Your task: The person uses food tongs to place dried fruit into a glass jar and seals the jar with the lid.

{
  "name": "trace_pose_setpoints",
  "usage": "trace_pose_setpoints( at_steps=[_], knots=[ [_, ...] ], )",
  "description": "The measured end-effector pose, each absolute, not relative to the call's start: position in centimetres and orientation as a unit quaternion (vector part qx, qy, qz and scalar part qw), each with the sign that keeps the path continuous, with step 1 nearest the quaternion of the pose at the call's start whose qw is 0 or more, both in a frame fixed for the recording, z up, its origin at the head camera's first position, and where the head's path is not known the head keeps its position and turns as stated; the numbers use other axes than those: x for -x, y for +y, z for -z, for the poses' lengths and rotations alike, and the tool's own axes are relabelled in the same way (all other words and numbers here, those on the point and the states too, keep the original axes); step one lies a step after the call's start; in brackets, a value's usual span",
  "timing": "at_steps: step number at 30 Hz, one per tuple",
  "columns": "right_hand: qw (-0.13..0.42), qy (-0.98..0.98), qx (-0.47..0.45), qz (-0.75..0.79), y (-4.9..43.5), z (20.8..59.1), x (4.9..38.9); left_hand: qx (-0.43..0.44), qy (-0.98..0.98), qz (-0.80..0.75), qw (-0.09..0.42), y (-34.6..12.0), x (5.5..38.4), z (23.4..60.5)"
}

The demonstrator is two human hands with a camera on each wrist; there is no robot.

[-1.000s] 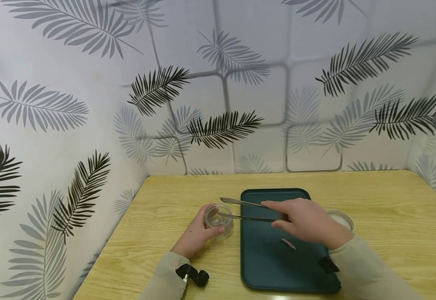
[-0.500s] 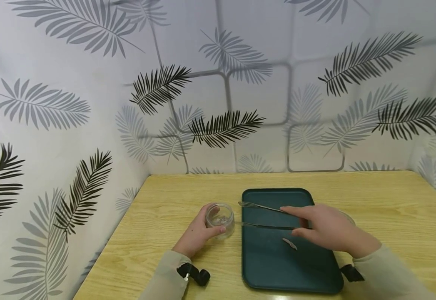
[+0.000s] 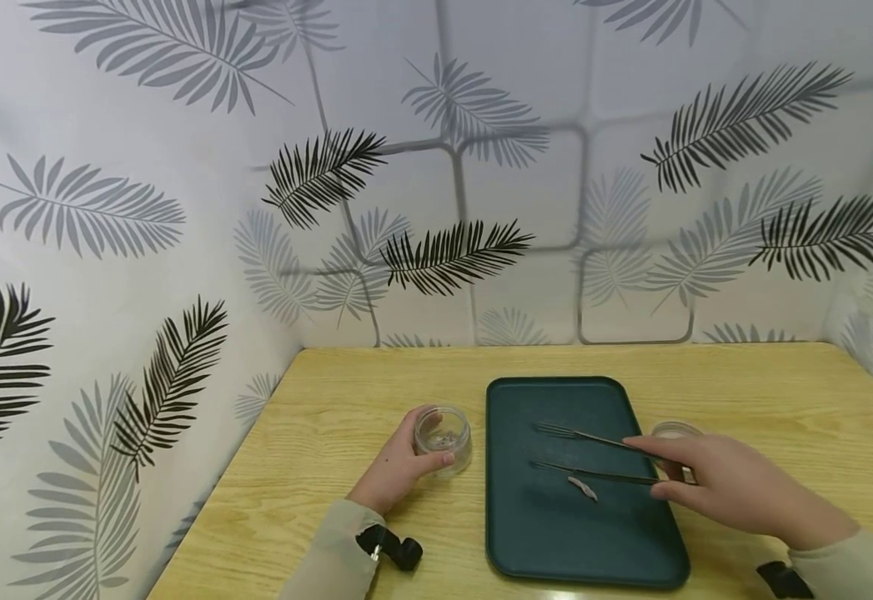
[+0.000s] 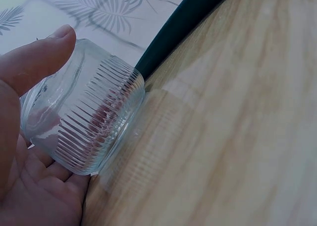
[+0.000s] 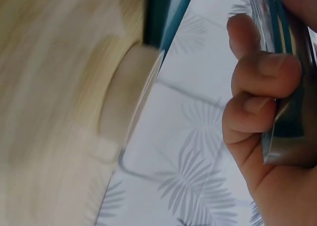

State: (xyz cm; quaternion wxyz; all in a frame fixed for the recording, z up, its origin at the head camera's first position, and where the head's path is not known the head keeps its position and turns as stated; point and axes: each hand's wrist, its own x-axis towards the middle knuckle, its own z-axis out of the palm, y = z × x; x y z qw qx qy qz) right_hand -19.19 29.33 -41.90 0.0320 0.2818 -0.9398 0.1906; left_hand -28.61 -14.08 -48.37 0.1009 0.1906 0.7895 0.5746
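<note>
My left hand (image 3: 394,471) grips a clear glass jar (image 3: 460,457) at the left of the dark green tray (image 3: 586,546). In the left wrist view the jar (image 4: 79,112) has ribbed sides, and small reddish-brown bits show through its lower part. My right hand (image 3: 732,487) holds metal tongs (image 3: 601,477) over the tray, their two arms spread apart with nothing between the tips. Close below the lower tip lies a small pinkish-grey strip (image 3: 583,489) on the tray. The right wrist view shows fingers (image 5: 252,112) curled round the tongs' bent end (image 5: 292,141).
Beyond my right hand stands a round, shallow container (image 3: 676,429) with a clear rim, partly hidden by the hand. Everything is on a light wood table (image 3: 316,417), with a leaf-patterned wall covering (image 3: 421,192) behind and to the left.
The tongs have moved right, from the jar's mouth to over the tray near the strip, with their arms still spread. My left hand keeps holding the jar in place.
</note>
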Motion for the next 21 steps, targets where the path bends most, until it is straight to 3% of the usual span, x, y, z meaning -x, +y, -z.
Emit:
trace_pose_setpoints(
  at_steps=[7,14,21],
  knots=[
    [-0.009,-0.947,-0.253,-0.200,31.6,42.8,17.9,-0.187,0.789,-0.575,0.105,-14.1,28.6,48.4],
    [-0.011,-0.945,-0.258,-0.202,32.8,43.6,17.2,-0.183,0.799,-0.563,0.103,-14.2,28.7,48.4],
    [-0.064,-0.953,-0.217,-0.199,33.1,43.9,16.9,-0.179,0.800,-0.562,0.107,-14.1,28.7,48.3]
  ],
)
